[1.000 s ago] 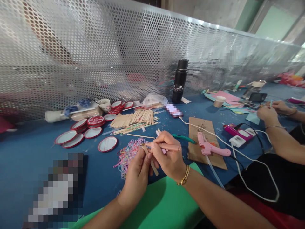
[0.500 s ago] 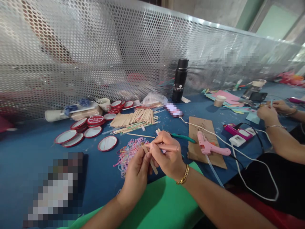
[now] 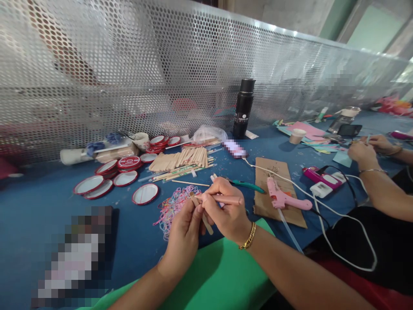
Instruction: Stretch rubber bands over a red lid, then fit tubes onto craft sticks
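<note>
Between the fingers of my left hand [image 3: 185,228] is a flat wooden craft stick [image 3: 207,224], held at a slant. My right hand [image 3: 227,211] is closed on a pinkish pen [image 3: 229,199], its tip at the upper end of the stick. I cannot make out any mark there. Under and beyond my left hand lies a tangle of multicoloured yarn [image 3: 176,204]. A green cloth [image 3: 222,271] spreads beneath my forearms. Just past my right hand is a teal-handled tool [image 3: 248,186].
Red-rimmed jar lids [image 3: 145,194] and a pile of craft sticks [image 3: 180,159] lie at left and centre. A pink glue gun [image 3: 277,196] rests on cardboard [image 3: 295,213], with a white cable alongside. A black bottle [image 3: 244,110] stands behind. Another person's hands [image 3: 366,150] work at right.
Almost nothing differs. The upper end of the craft stick has shifted very slightly to the left in my left hand; my right hand with the pen stays in place.
</note>
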Demonstrator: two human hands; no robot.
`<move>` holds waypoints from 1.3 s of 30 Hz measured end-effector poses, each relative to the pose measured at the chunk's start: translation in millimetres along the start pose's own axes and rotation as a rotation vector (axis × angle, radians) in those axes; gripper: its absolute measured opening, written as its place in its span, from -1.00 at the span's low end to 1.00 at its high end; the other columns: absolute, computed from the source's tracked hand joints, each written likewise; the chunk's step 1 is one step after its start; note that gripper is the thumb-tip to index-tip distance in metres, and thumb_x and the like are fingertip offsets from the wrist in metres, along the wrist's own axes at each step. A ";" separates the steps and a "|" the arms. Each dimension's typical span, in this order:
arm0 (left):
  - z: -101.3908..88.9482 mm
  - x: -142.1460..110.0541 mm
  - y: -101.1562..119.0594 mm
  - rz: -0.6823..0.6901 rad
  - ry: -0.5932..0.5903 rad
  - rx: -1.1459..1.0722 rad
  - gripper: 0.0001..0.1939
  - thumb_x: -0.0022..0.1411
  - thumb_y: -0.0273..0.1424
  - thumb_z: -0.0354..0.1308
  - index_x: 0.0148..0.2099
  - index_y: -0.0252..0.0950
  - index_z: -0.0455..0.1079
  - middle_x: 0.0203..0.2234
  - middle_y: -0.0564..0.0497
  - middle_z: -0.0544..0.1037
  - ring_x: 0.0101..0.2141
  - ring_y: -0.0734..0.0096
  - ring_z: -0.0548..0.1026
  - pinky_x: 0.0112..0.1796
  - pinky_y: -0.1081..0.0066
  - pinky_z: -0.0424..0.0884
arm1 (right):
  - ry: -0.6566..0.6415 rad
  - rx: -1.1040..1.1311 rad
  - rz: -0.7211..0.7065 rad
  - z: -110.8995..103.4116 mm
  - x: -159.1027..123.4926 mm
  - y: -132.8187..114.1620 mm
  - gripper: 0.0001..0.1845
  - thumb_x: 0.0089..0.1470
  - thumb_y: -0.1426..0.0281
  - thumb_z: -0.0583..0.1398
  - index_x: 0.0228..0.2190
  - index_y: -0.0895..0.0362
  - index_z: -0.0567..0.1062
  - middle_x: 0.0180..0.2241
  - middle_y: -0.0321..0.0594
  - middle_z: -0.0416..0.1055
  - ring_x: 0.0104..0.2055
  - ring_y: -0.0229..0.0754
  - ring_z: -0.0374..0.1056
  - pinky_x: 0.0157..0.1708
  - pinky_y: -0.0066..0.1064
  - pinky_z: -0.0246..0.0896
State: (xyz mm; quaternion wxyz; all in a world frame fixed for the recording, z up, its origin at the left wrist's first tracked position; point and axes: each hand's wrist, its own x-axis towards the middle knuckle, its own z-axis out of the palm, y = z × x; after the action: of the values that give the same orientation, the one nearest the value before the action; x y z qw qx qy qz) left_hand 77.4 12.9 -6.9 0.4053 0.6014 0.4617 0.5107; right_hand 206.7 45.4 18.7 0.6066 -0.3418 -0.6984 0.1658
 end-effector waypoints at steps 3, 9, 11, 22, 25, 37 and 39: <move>-1.2 -2.0 -0.6 0.005 0.003 0.022 -0.61 0.45 -0.09 0.01 -0.35 -0.23 0.31 -0.61 0.17 0.31 -0.60 0.49 0.26 -0.54 0.49 0.23 | -0.018 0.007 -0.009 1.1 -0.7 -0.3 -0.80 0.19 0.45 0.15 -0.49 0.06 0.36 -0.51 -0.32 0.37 -0.43 -0.21 0.34 -0.29 -0.30 0.30; 0.0 0.1 3.5 0.001 0.005 -0.011 -0.65 0.45 -0.15 0.02 -0.35 -0.23 0.31 -0.59 0.17 0.33 -0.61 0.50 0.27 -0.56 0.50 0.21 | 0.020 -0.008 0.008 0.3 0.0 2.1 -0.80 0.20 0.46 0.15 -0.48 0.06 0.37 -0.51 -0.31 0.39 -0.43 -0.21 0.36 -0.34 -0.32 0.27; 0.7 0.8 3.4 0.008 0.002 -0.024 -0.65 0.46 -0.16 0.02 -0.35 -0.22 0.30 -0.59 0.17 0.34 -0.61 0.51 0.27 -0.57 0.50 0.20 | 0.032 0.004 0.005 -0.1 0.5 1.6 -0.80 0.19 0.46 0.15 -0.49 0.06 0.37 -0.52 -0.33 0.38 -0.44 -0.21 0.35 -0.34 -0.32 0.27; 0.1 -0.2 4.9 -0.019 0.008 -0.004 -0.63 0.44 -0.11 0.03 -0.37 -0.22 0.30 -0.60 0.17 0.34 -0.61 0.49 0.26 -0.56 0.49 0.21 | 0.011 -0.007 0.016 1.2 -1.2 3.7 -0.80 0.20 0.44 0.16 -0.48 0.06 0.39 -0.51 -0.32 0.39 -0.44 -0.21 0.35 -0.33 -0.32 0.28; 0.4 0.3 6.4 -0.006 0.002 -0.002 -0.61 0.43 -0.10 0.04 -0.39 -0.22 0.30 -0.61 0.16 0.34 -0.62 0.50 0.26 -0.57 0.49 0.20 | 0.021 0.002 0.017 1.0 -1.1 3.3 -0.80 0.20 0.43 0.15 -0.48 0.06 0.38 -0.52 -0.33 0.38 -0.44 -0.22 0.35 -0.33 -0.32 0.29; 0.1 -0.4 6.2 -0.008 0.011 0.003 -0.61 0.42 -0.09 0.05 -0.38 -0.22 0.31 -0.62 0.17 0.34 -0.62 0.50 0.26 -0.56 0.49 0.21 | 0.009 0.017 0.005 1.3 -0.1 2.6 -0.78 0.21 0.43 0.15 -0.50 0.06 0.38 -0.54 -0.34 0.40 -0.45 -0.22 0.36 -0.21 -0.26 0.34; 0.0 -0.7 6.3 -0.004 0.021 0.020 -0.60 0.41 -0.07 0.05 -0.38 -0.22 0.32 -0.62 0.17 0.32 -0.62 0.49 0.26 -0.56 0.49 0.21 | -0.017 0.014 0.006 1.9 -1.0 3.2 -0.79 0.21 0.41 0.16 -0.49 0.06 0.40 -0.52 -0.33 0.43 -0.45 -0.22 0.37 -0.19 -0.25 0.35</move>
State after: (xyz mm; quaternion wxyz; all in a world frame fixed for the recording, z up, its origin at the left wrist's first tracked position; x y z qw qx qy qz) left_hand 78.2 10.7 -1.0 0.3956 0.5991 0.4722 0.5115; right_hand 205.8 47.4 15.5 0.6024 -0.3384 -0.7013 0.1753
